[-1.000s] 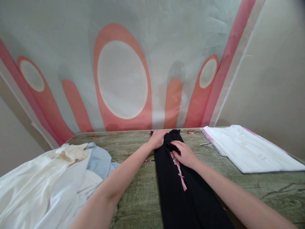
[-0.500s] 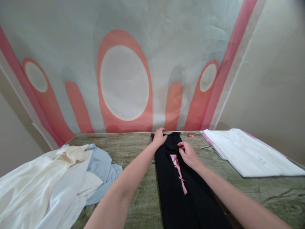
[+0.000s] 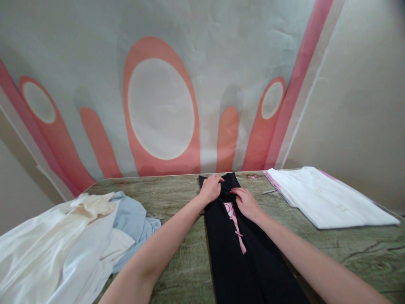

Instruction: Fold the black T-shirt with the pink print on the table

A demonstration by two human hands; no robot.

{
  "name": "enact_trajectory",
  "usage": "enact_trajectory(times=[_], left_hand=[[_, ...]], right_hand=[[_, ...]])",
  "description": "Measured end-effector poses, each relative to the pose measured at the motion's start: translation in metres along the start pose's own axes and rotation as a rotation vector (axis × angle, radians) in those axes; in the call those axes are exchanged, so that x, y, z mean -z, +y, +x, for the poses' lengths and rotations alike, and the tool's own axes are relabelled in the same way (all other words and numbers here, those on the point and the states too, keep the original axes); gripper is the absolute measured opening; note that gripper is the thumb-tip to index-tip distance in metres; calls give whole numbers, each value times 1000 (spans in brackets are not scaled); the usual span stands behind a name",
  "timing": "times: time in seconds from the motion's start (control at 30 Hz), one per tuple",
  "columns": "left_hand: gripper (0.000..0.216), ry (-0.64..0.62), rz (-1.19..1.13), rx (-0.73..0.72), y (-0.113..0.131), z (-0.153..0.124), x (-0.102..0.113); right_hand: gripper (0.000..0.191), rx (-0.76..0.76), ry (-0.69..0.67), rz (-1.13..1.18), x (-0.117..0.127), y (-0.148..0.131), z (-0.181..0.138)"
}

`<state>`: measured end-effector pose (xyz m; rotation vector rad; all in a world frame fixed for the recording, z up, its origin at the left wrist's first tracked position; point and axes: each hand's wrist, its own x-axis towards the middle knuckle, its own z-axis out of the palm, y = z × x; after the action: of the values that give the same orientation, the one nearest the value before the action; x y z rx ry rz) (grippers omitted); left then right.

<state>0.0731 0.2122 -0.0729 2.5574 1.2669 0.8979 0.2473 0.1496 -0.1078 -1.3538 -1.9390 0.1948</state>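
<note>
A long black garment (image 3: 229, 257) lies folded lengthwise on the table, running from the back edge toward me. Down its middle a gap shows a strip of pink and white print (image 3: 236, 228). My left hand (image 3: 212, 188) is closed on the left side of its far end, fingers curled over the cloth. Across from it, my right hand (image 3: 247, 203) pinches the cloth at the right, just beside the upper end of the print. The fingertips of both hands are partly hidden in the black folds.
Loose cream and white clothes (image 3: 60, 240) and a light blue one (image 3: 129, 223) lie heaped at the left. A neat stack of folded white clothing (image 3: 329, 198) sits at the right. Behind the wood-grain table (image 3: 183, 257) rises a wall with a printed sheet (image 3: 161, 109).
My left hand has moved from the far left corner of the black garment inward and nearer to my right hand. My right hand stays on the cloth. The view has shifted slightly.
</note>
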Motion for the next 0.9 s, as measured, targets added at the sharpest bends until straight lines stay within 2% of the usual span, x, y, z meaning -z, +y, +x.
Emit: enact_trajectory(times=[0.1, 0.2, 0.37, 0.53, 0.8, 0.9], left_hand=[[28, -168, -47, -193, 16, -13, 5], [26, -222, -67, -240, 21, -27, 10], [27, -194, -85, -204, 18, -40, 17], [22, -202, -60, -147, 19, -41, 15], [28, -18, 27, -80, 6, -40, 10], [33, -13, 113, -22, -4, -41, 5]], right_hand=[[41, 12, -33, -21, 0, 1, 0], [40, 12, -31, 11, 4, 0, -2], [39, 48, 2, 90, 13, -4, -5], [43, 87, -79, 35, 14, -6, -8], [42, 144, -112, -63, 11, -6, -10], [41, 157, -101, -79, 11, -7, -11]])
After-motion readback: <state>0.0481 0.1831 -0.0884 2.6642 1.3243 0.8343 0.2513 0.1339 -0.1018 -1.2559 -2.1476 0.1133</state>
